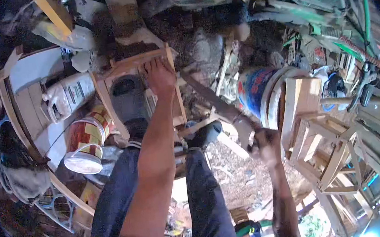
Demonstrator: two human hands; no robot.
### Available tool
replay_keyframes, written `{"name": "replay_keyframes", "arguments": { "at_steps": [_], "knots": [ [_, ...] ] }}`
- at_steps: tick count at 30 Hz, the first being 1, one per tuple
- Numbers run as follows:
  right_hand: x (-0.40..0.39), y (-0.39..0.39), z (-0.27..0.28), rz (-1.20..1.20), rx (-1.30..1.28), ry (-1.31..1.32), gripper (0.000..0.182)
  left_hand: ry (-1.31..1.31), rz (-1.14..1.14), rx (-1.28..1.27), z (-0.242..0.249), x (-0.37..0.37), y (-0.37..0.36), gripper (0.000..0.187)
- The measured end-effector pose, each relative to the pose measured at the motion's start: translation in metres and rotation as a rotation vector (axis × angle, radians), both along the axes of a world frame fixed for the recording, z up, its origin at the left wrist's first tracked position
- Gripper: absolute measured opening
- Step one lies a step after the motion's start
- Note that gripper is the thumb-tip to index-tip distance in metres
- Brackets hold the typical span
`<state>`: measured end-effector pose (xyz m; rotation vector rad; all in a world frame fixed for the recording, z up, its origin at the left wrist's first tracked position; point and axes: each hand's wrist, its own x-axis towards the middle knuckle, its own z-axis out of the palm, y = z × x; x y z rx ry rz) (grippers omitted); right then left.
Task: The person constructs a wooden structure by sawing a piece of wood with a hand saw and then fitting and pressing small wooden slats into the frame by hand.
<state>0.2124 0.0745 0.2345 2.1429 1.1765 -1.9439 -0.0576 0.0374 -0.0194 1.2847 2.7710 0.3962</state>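
My left hand [161, 78] is on a small wooden frame [139, 59], its fingers curled over the wood near the corner where a rail meets an upright piece. My right hand [267, 143] is closed round the handle of a handsaw [218, 104]. The long, dark blade slants up and left from that hand, its tip close to the frame's right side. Motion blurs the right hand, and the handle is mostly hidden by its fingers. Whether the blade touches the wood cannot be made out.
A red and yellow bucket [84, 146] and a white jug [69, 98] are at the left. Blue round containers [256, 90], a wooden block [304, 99] and an open wooden frame [325, 150] stand at the right. Wood scraps and shavings litter the ground.
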Motion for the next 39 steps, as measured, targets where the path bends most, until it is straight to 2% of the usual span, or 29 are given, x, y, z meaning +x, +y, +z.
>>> {"name": "replay_keyframes", "arguments": {
  "at_steps": [1,3,4,5,7,13,14,15,16,17,18,19,21,22,23,25,27,29,30,31,33,34,36,37,39],
  "knots": [
    [-0.002,-0.009,0.003,0.131,0.097,-0.022,0.041,0.008,-0.001,0.01,0.016,0.003,0.004,0.029],
    [-0.032,-0.022,0.031,0.192,0.087,-0.066,0.033,0.083,-0.023,-0.002,0.023,0.007,-0.001,0.028],
    [-0.049,-0.04,0.031,0.184,0.301,-0.032,0.034,0.034,-0.02,-0.023,0.028,0.006,0.001,0.028],
    [-0.058,-0.055,0.037,0.213,0.198,-0.052,0.031,-0.006,-0.021,-0.037,0.03,0.001,0.006,0.029],
    [-0.086,-0.064,0.049,0.313,0.202,-0.141,0.032,0.013,-0.024,-0.011,0.022,-0.003,0.006,0.03],
    [-0.103,-0.057,0.049,0.355,0.258,-0.174,0.034,0.027,-0.046,-0.038,0.024,-0.002,0.006,0.029],
    [-0.109,-0.058,0.02,0.334,0.458,-0.055,0.034,-0.002,-0.027,-0.066,0.02,0.0,0.004,0.03],
    [-0.116,-0.056,-0.01,0.364,0.451,-0.115,0.035,-0.011,-0.014,-0.088,0.018,0.008,-0.004,0.03],
    [-0.129,-0.036,-0.042,0.441,0.262,-0.195,0.038,-0.056,0.005,-0.091,0.017,0.007,-0.005,0.032],
    [-0.143,-0.03,-0.087,0.335,0.542,-0.082,0.052,-0.086,0.017,-0.078,0.01,0.002,0.0,0.034],
    [-0.16,-0.02,-0.111,0.272,0.366,-0.156,0.055,0.095,0.015,-0.057,-0.014,0.002,-0.004,0.036],
    [-0.178,-0.008,-0.116,0.27,0.393,-0.134,0.055,0.119,0.021,-0.034,-0.009,-0.017,0.013,0.036],
    [-0.171,-0.024,-0.102,0.338,0.481,-0.248,0.048,-0.094,-0.027,-0.2,0.013,-0.001,-0.001,0.032],
    [-0.156,-0.033,-0.099,0.421,0.401,-0.247,0.049,-0.004,0.013,-0.093,-0.002,0.003,-0.006,0.031],
    [-0.139,-0.047,-0.112,0.423,0.413,-0.25,0.049,-0.006,0.016,-0.081,0.004,0.004,0.0,0.031],
    [-0.108,-0.084,-0.168,-0.163,0.479,0.138,0.052,-0.089,-0.002,-0.141,0.022,-0.002,0.005,0.031],
    [-0.102,-0.087,-0.185,-0.233,0.465,0.231,0.05,-0.06,-0.001,-0.16,0.022,-0.004,0.006,0.031],
    [-0.094,-0.086,-0.187,-0.638,0.141,0.462,0.049,0.045,-0.017,-0.097,0.023,-0.001,0.004,0.033],
    [-0.098,-0.073,-0.175,-0.842,-0.06,0.437,0.05,0.044,-0.017,-0.105,0.02,0.001,0.002,0.033],
    [-0.102,-0.064,-0.155,-0.847,-0.065,0.434,0.05,0.039,-0.015,-0.076,0.018,0.001,0.003,0.033],
    [-0.113,-0.044,-0.111,-0.292,0.158,0.228,0.047,0.041,-0.017,-0.047,0.017,-0.001,0.004,0.032],
    [-0.116,-0.038,-0.091,-0.294,0.157,0.23,0.047,0.042,-0.017,-0.041,0.014,-0.002,0.005,0.032],
    [-0.114,-0.032,-0.052,0.009,0.276,0.024,0.046,0.04,-0.009,-0.036,0.015,0.0,0.005,0.032],
    [-0.111,-0.033,-0.039,0.014,0.279,0.022,0.046,0.034,-0.005,-0.074,0.015,-0.001,0.005,0.032],
    [-0.102,-0.039,-0.017,0.21,0.258,-0.101,0.043,0.019,0.003,-0.107,0.016,0.0,0.006,0.031]
  ]
}}
